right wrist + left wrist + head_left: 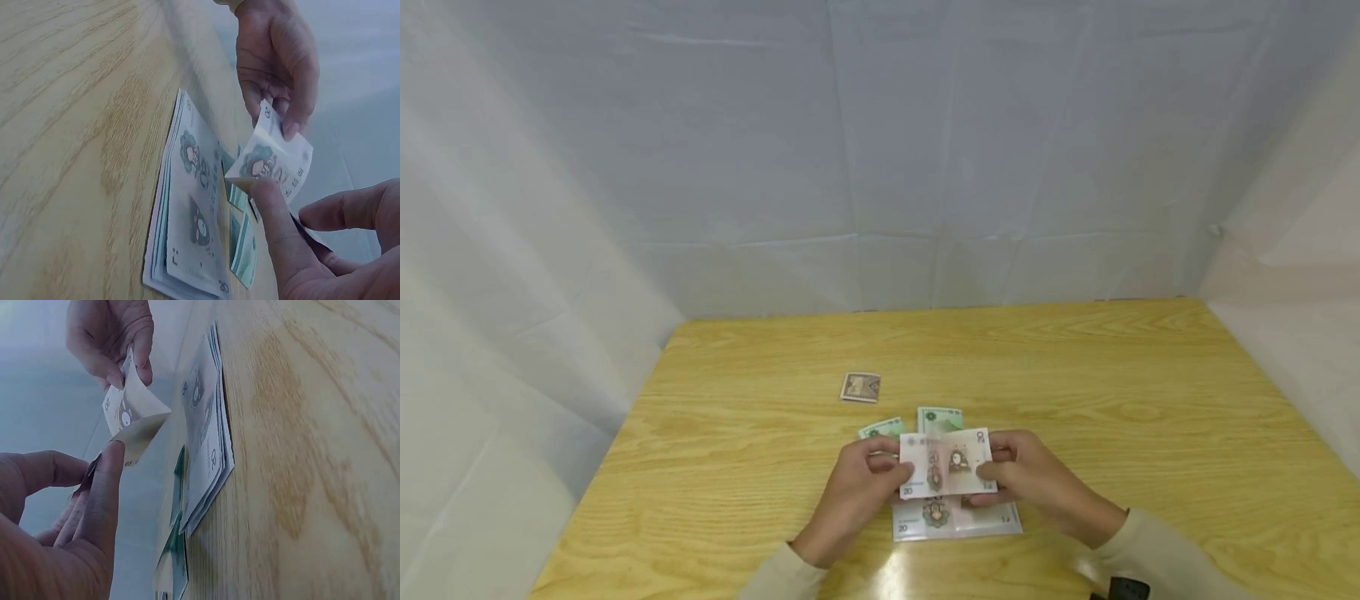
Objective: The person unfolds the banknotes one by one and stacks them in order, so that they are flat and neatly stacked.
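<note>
A 20 banknote [955,447] is held up between both hands above the table. My left hand [859,492] pinches its left end, thumb on the near face, and my right hand [1037,481] pinches the right end the same way. The left wrist view shows the held note [127,415] bending between the hands. Directly below lies a stack of flat banknotes [957,525], its top one also marked 20. Beyond the held note are two green folded banknotes, one on the left [883,427] and one on the right [940,418], both partly hidden.
Farther back on the wooden table [760,467] lies a small brownish folded banknote [860,387]. Pale sheeting [925,167] hangs behind the table's far edge and along both sides. A black object [1127,588] shows by the right sleeve at the bottom edge.
</note>
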Demonstrator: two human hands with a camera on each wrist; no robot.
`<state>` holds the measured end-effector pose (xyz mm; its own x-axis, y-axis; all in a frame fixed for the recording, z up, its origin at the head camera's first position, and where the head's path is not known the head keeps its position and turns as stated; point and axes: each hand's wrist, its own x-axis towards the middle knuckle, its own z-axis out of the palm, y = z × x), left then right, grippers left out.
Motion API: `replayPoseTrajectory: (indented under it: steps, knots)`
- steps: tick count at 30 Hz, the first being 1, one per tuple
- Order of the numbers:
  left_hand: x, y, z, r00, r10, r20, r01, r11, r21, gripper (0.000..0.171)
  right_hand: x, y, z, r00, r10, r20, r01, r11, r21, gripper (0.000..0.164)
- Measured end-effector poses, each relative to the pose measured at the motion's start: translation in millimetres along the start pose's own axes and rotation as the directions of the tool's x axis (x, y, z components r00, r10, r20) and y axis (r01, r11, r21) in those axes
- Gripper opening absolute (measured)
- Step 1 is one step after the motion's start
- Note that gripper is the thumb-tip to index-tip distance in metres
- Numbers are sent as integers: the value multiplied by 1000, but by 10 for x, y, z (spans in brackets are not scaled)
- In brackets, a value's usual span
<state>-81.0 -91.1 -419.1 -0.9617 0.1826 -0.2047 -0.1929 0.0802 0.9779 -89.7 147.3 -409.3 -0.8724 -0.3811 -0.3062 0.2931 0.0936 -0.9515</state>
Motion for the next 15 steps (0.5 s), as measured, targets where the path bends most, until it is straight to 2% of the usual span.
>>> replayPoseTrajectory:
  steps: [7, 12, 15]
  knots:
    - [5, -42, -67, 1000, 12, 21, -13, 999, 47, 32, -29, 86, -133, 997, 53, -59, -56, 996, -64, 37]
    - [-7, -67, -82, 999, -10, 51, 8, 999, 43, 30, -41, 134, -197, 995, 61, -84, -73, 987, -145, 24]
    - [-11, -88, -88, 996, -42, 83, 35, 996, 77, 27, -36, 171, -217, 993, 69, -101, -87, 978, -192, 15]
